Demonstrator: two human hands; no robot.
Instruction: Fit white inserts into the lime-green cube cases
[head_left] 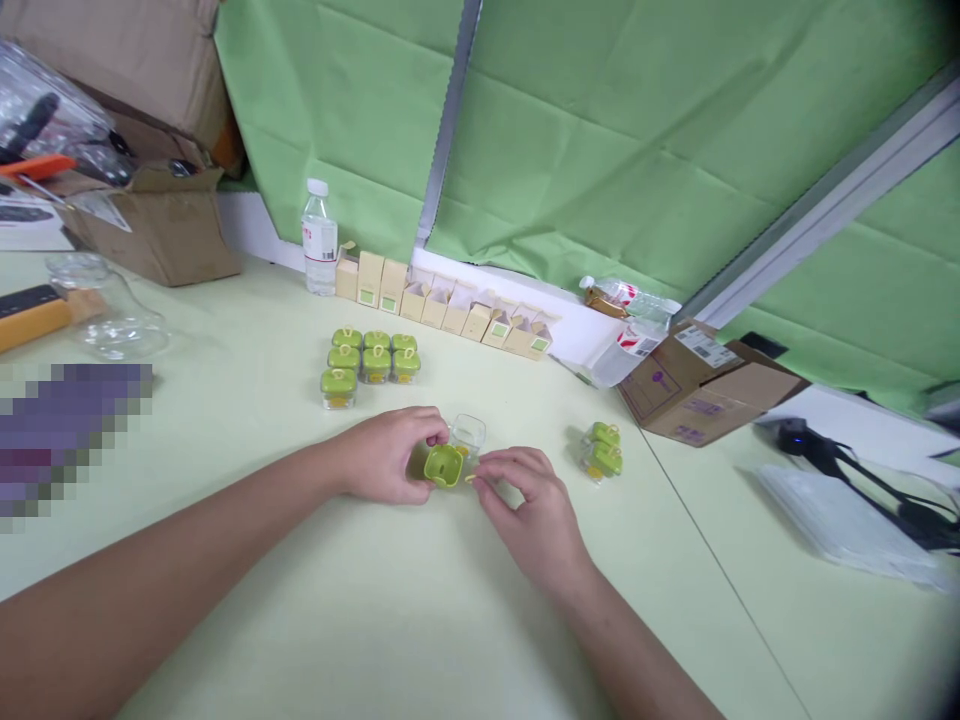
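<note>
My left hand (pixel 394 455) grips a small green lid (pixel 444 466), turned so that its hollow inside faces me. Close by on the right, my right hand (pixel 525 500) pinches a tiny yellow piece (pixel 470 478) between thumb and forefinger. Just behind the lid stands a clear square container (pixel 469 433) without a lid on it. Beyond my left hand, several clear jars with green lids (pixel 375 360) stand grouped in rows. Two more lidded jars (pixel 604 452) sit to the right of my right hand.
A row of small beige boxes (pixel 442 305) lines the wall, beside a water bottle (pixel 319 240). Plastic bottles (pixel 626 350) and an open cardboard box (pixel 709 385) are at right, near clear plastic bags (pixel 840 525). A brown carton (pixel 169 225) stands back left.
</note>
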